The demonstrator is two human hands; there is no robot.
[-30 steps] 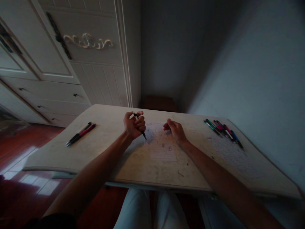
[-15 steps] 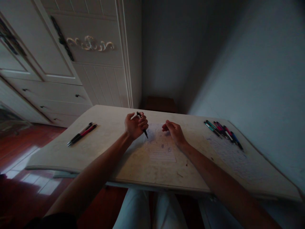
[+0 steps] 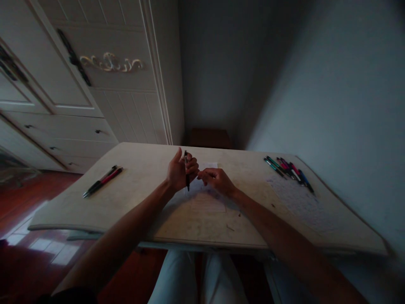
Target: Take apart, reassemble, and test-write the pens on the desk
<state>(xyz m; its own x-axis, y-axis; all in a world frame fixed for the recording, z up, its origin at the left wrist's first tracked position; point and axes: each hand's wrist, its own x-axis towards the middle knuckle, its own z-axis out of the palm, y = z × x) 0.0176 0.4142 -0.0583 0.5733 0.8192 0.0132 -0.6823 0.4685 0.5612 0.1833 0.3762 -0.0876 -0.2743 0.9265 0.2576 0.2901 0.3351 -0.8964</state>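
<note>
1. Grasping a black pen [image 3: 187, 173] in the left hand [image 3: 177, 174], above the middle of the surface [image 3: 142, 166], nearer the far edge.
2. Pointing its tip down toward the near edge, with the long axis almost upright in view.
3. Holding the right hand [image 3: 217, 180] just beside, with fingers bent; cannot tell whether gripping anything.
4. Facing a shut cabinet [image 3: 129, 109] past the far left corner, with contents hidden.

White panelled cupboard [image 3: 128, 112]: on my left.
Bluish-grey wall [image 3: 341, 93]: on my right.
Shiny reddish floor [image 3: 22, 190]: pale light patches [image 3: 65, 254].
</note>
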